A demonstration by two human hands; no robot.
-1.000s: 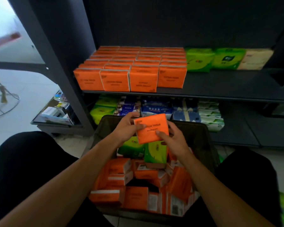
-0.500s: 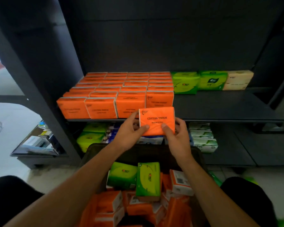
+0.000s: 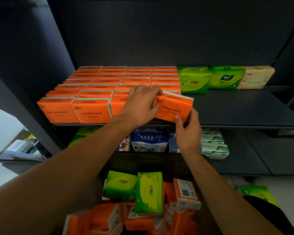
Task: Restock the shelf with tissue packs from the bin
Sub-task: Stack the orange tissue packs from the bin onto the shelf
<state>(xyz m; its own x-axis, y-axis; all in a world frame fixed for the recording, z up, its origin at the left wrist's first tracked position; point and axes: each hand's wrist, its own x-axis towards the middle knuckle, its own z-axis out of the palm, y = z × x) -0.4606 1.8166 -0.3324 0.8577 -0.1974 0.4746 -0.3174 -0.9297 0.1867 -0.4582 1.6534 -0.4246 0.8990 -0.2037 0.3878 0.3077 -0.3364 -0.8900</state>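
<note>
1. Left fingers [image 3: 155,92] were curled over the top left corner of the orange tissue pack [image 3: 174,109]. The left hand [image 3: 141,104] gripped it from the 9 o'clock side; the thumb was hidden.
2. The right hand [image 3: 187,133] gripped the pack from 6 o'clock, with the thumb pressed on the lower front edge and the other fingers wrapped round the 5 o'clock corner.
3. The pack was tilted slightly clockwise at the front edge of the shelf [image 3: 236,107]. Could not tell if it sat on the board.
4. The pack was at the 3 o'clock end of the front row of the orange pack block [image 3: 112,82], which stood upright in tight rows.
5. At 3 o'clock of the block, along the back, stood a green pack [image 3: 193,80], a second green pack [image 3: 226,77] and a cream pack [image 3: 256,77].
6. The bin [image 3: 143,162] was at 6 o'clock below the hands, with loose orange packs [image 3: 105,219] and two green bin packs [image 3: 120,185] in it.
7. The lower shelf held blue packs [image 3: 149,139] behind the right wrist.
</note>
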